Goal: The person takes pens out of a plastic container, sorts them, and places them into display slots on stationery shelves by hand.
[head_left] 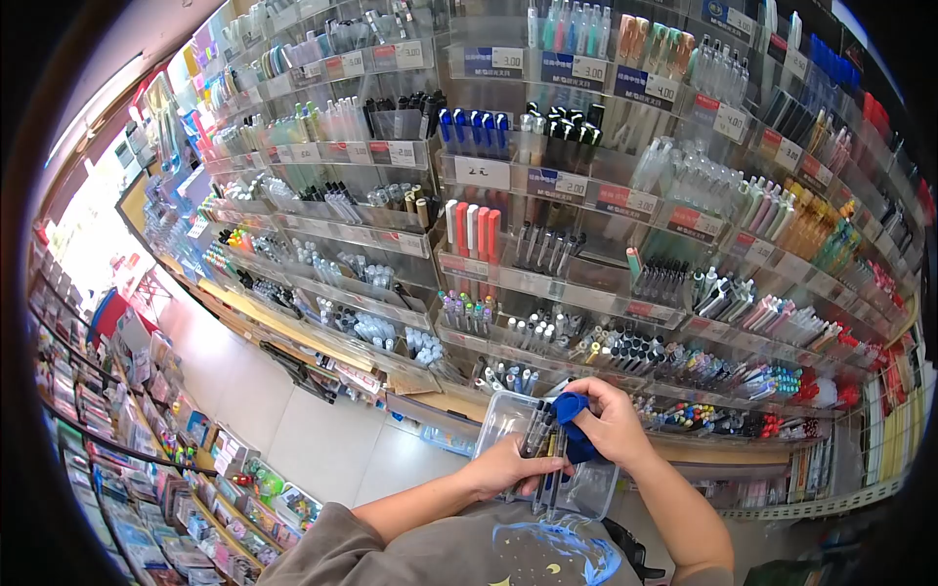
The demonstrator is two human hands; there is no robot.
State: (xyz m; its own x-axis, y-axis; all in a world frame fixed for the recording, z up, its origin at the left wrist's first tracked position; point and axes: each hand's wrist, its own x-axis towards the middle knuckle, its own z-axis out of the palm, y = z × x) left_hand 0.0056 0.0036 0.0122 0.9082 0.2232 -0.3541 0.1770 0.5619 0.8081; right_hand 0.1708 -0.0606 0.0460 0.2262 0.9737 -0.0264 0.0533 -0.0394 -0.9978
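Observation:
In the head view, my left hand (513,465) is closed around a bunch of dark, clear-barrelled pens (553,477). My right hand (608,424) pinches a blue cloth (575,437) against the upper ends of those pens. Beneath both hands is a clear plastic box (500,417), partly hidden by the hands and pens. It sits close to the front of my grey shirt. How many pens are in the bunch is hard to make out.
Ahead stands a tall display rack (508,278) with clear tiers of pens and price tags. Red and white pens (472,231) stand in a middle tier. Magazine-like goods fill a low shelf (166,469) on the left, across a tiled floor (303,430).

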